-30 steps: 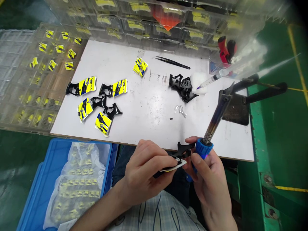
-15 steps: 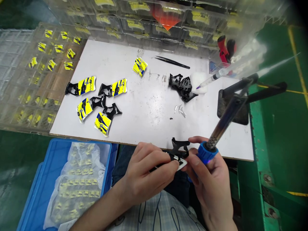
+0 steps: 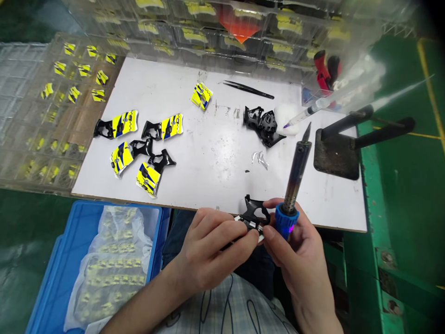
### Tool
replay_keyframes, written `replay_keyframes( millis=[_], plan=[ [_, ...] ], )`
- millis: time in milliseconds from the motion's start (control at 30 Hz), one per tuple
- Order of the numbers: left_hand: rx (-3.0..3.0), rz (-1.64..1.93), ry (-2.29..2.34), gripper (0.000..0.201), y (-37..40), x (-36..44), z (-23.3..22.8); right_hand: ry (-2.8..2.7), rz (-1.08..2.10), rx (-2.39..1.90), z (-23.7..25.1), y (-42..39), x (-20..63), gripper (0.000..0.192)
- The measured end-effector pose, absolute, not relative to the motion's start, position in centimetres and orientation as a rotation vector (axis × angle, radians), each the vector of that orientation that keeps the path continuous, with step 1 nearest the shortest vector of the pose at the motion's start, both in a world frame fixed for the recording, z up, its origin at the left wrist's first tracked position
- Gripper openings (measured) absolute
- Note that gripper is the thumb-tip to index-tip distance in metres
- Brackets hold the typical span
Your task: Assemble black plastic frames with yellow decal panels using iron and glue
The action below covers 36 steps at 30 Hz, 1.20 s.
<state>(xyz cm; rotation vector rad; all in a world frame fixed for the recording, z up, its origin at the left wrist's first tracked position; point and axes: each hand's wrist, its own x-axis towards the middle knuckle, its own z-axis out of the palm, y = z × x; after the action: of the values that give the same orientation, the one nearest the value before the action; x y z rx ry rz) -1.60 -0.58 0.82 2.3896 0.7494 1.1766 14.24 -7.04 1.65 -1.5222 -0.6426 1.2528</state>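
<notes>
Near the table's front edge, my left hand (image 3: 213,248) is closed on a black plastic part (image 3: 255,209), with a white piece showing at its lower end. My right hand (image 3: 302,264) grips a blue-handled soldering iron (image 3: 294,178), its tip pointing up and away from the part. The right thumb and index finger also touch the part's right side. My fingers hide much of its underside. Further up the table lie a black moulded assembly (image 3: 264,125) and several silvery slivers (image 3: 260,160).
Several yellow-and-black parts (image 3: 149,178) and a loose yellow panel (image 3: 201,96) lie on the white table (image 3: 208,171). Tweezers (image 3: 248,89), a syringe (image 3: 309,111) and a black iron stand (image 3: 335,160) sit further back. Clear trays (image 3: 194,35) are stacked behind; a blue bin (image 3: 74,227) stands lower left.
The soldering iron has swung to the left and stands more upright, away from the stand. My right hand has shifted slightly left, and its thumb now presses against the part, which has tilted a little.
</notes>
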Motion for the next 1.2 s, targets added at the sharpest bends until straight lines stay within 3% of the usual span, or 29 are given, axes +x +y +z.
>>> replay_keyframes(
  millis=[200, 367, 567, 800, 1200],
  plan=[
    [2.412, 1.183, 0.797, 0.009, -0.7, -1.9, 1.0, -0.719, 1.269, -1.479, 1.2, -7.1, 14.9, 0.024],
    [1.608, 0.910, 0.894, 0.073, -0.6, -3.2, 0.4, -0.708, 1.238, -1.482, 1.5, -7.2, 14.8, 0.020],
    [0.696, 0.459, 0.693, 0.065, -1.0, -1.9, 0.6, -0.774, 1.123, -1.525, 1.5, -6.8, 14.4, 0.020],
    [0.730, 0.614, 0.930, 0.051, -2.0, 0.7, 1.8, -0.766, 0.975, -1.593, 0.5, -6.4, 13.4, 0.021],
    [0.681, 0.602, 1.065, 0.057, -1.4, 1.3, 1.5, -0.696, 0.961, -1.653, 0.6, -6.2, 12.2, 0.028]
  ],
)
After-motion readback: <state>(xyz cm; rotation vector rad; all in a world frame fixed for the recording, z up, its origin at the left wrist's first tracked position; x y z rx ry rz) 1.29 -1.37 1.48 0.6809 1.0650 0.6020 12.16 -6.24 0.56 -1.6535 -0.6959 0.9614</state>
